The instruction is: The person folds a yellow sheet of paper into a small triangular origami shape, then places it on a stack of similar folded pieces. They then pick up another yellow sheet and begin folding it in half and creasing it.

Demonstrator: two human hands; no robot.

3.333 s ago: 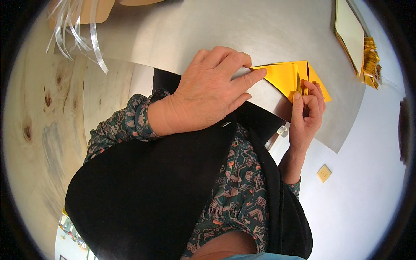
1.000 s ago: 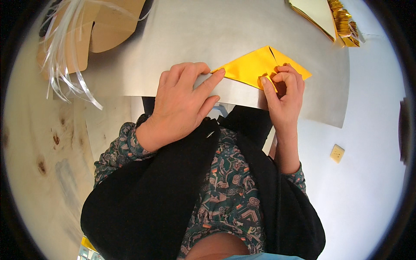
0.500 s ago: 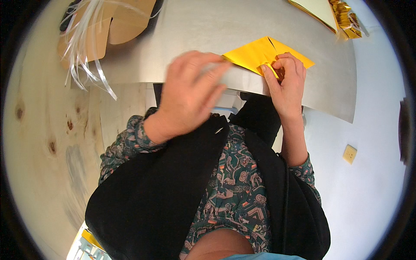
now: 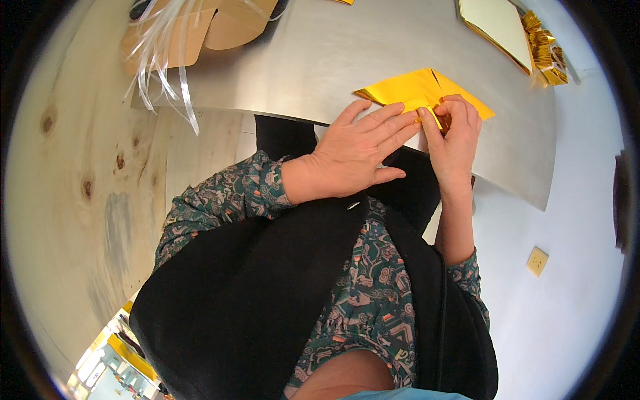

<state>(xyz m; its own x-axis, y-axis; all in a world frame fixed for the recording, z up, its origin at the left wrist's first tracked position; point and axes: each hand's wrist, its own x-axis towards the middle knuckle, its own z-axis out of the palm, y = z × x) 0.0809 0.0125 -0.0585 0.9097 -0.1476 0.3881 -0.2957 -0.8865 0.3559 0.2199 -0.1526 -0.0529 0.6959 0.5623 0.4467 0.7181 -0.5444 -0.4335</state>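
A sheet of shiny gold paper (image 4: 400,88), partly folded, lies near the front edge of the metal table. My right hand (image 4: 453,140) pinches its near edge between thumb and fingers, where a small flap is turned up. Flat and with fingers stretched out, my left hand (image 4: 367,150) rests along the paper's near edge, its fingertips close to the right thumb. The palm and fingers hide part of that edge.
At the back left, clear plastic strips (image 4: 160,60) hang over brown cardboard (image 4: 233,27). A pale paper stack (image 4: 497,30) sits at the back right, beside bundled gold foil pieces (image 4: 548,57). The metal table (image 4: 320,53) ends just before my body.
My left hand has moved right and come down flat on the paper's near edge. The right hand keeps its pinch. The whole view has shifted slightly.
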